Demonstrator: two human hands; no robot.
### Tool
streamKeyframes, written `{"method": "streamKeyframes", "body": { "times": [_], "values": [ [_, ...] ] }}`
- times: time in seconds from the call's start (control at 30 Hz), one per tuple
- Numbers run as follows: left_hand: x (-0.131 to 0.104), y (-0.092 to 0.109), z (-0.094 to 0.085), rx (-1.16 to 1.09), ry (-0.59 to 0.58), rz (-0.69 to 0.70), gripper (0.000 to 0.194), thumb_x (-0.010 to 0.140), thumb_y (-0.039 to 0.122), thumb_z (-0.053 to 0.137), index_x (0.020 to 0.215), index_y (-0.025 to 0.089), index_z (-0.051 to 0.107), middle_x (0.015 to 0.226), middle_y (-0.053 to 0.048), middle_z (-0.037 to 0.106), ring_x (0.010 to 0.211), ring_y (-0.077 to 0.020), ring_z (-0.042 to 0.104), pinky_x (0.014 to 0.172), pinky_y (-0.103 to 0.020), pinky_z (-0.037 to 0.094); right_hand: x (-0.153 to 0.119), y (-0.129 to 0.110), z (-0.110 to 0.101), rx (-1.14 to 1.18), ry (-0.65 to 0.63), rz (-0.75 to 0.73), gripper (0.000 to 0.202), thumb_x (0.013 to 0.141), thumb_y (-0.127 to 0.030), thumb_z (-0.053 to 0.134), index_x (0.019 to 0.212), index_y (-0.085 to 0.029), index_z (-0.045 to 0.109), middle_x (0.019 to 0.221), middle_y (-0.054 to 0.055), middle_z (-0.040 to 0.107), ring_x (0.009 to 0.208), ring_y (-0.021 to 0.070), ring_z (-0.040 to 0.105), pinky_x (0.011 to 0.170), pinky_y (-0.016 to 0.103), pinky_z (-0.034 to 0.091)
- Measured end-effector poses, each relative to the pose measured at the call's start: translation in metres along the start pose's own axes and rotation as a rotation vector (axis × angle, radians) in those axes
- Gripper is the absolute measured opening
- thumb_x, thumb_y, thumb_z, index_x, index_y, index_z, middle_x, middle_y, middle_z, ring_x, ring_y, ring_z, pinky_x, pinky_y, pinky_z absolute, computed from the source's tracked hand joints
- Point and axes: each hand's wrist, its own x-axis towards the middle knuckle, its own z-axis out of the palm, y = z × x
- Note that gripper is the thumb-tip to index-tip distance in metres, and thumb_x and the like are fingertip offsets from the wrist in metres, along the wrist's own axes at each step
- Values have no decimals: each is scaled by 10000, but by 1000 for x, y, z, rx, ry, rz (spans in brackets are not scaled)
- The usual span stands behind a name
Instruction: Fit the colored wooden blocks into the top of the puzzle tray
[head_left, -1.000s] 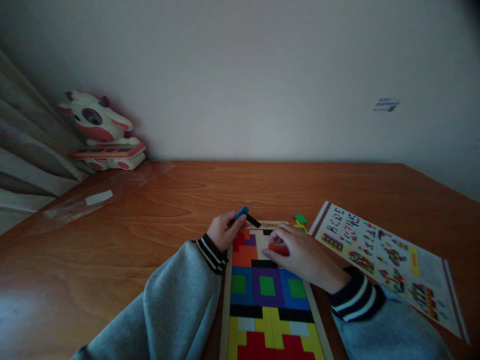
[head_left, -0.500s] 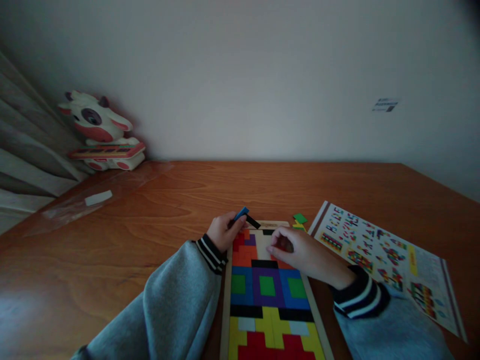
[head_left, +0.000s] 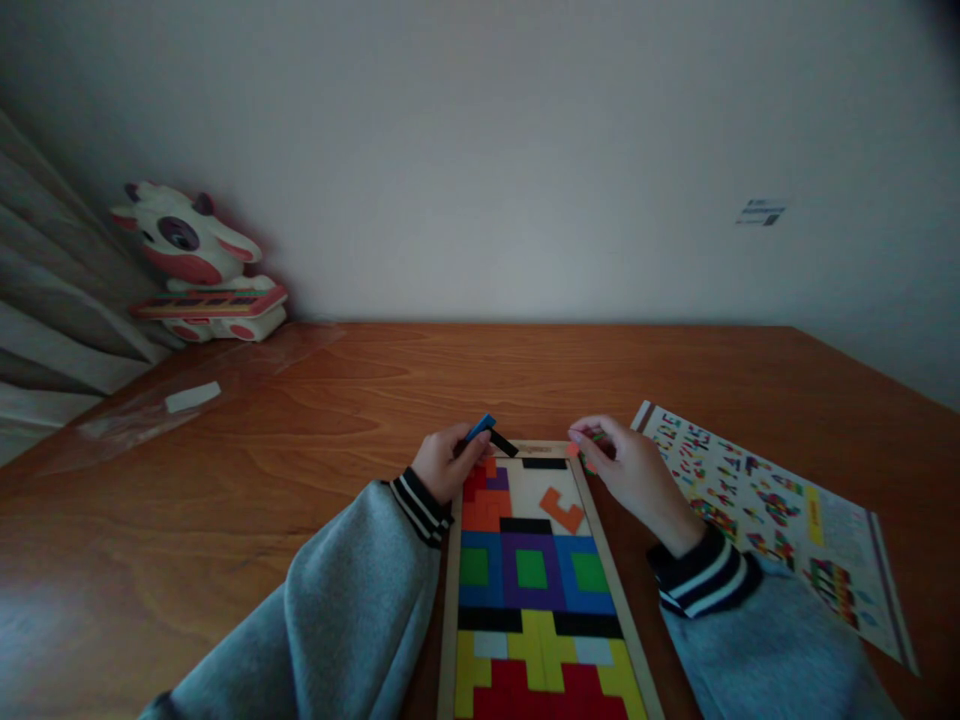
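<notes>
Broadly, on our brown wooden desk [head_left: 375, 400] lies the wooden-framed puzzle board of coloured blocks [head_left: 534, 590]. Our left hand [head_left: 444, 462] grips blue and black blocks [head_left: 489, 432]; our right hand [head_left: 634, 470] pinches a dim small piece. Loose orange block [head_left: 562, 508] could be jostled.

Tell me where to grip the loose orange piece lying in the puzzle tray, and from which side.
Come from above. The orange piece lies flat and skewed in the bare part of the tray, clear of its neighbours. Pinch its long straight arm across the two side edges, probably best with the right hand, which is nearer; the left hand already holds blocks.
</notes>
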Motion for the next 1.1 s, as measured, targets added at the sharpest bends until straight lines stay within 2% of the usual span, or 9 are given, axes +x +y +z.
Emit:
{"method": "streamKeyframes", "body": {
  "times": [0.1,0.17,0.3,0.4,0.6,0.73,0.87,0.97,1.1],
  "values": [
    [0,1,0,5,0,3,401,937,454,443,868,136,678,770,-39,696,646,-123,618,606,-207,486,0,7,-1,-184,65,-61,273,912,-430,492,960,-194,621,918,85,669,857,238,636,799,404,493],
    [0,2,-1,27,-3,1,402,938,450,440,857,137,681,754,-38,690,638,-124,616,601,-208,483,-1,5,-3,-257,17,-161,326,861,-484,568,992,-196,644,1001,99,625,972,263,594,884,433,459],
    [0,3,-1,48,-1,0,408,939,449,435,849,135,679,729,-38,681,628,-125,613,590,-206,478,-4,-10,-11,-198,-351,-339,381,718,-554,710,976,-274,700,1090,62,560,1076,265,520,945,426,411],
    [0,3,-2,44,0,0,417,940,458,431,853,130,675,730,-39,682,624,-123,609,584,-205,474,-5,-18,-17,-177,-506,-314,369,687,-569,731,958,-318,724,1044,46,560,1068,268,506,970,461,364],
    [0,5,-1,52,-1,4,424,940,457,428,847,127,677,721,-40,674,623,-120,601,586,-206,473,-6,-16,-20,-167,-554,-263,344,733,-537,707,1003,-324,697,1049,40,567,1087,264,495,983,477,332],
    [0,6,-2,48,-4,1,427,938,458,427,847,123,676,708,-37,663,611,-119,592,576,-210,468,-8,-17,-20,-89,-541,-228,331,731,-469,728,974,-257,653,1052,45,596,1047,248,529,951,444,381],
    [0,5,-2,40,-12,0,425,939,459,424,854,124,673,719,-37,661,618,-120,587,581,-215,469,-7,-15,-18,72,-512,-106,219,829,-403,632,940,-219,589,881,26,634,831,191,600,776,347,485],
    [-1,5,-2,48,-9,4,422,941,459,425,858,128,673,716,-32,656,618,-117,581,583,-213,464,-2,0,-16,119,-306,-61,212,865,-396,585,972,-215,563,917,38,654,840,186,619,759,328,499],
    [-1,7,-2,59,-1,9,418,939,450,427,839,127,674,699,-29,650,601,-115,569,570,-209,453,5,25,-11,-95,-47,-33,278,871,-409,570,1052,-198,566,931,75,671,827,224,639,743,373,511]
  ]
}}
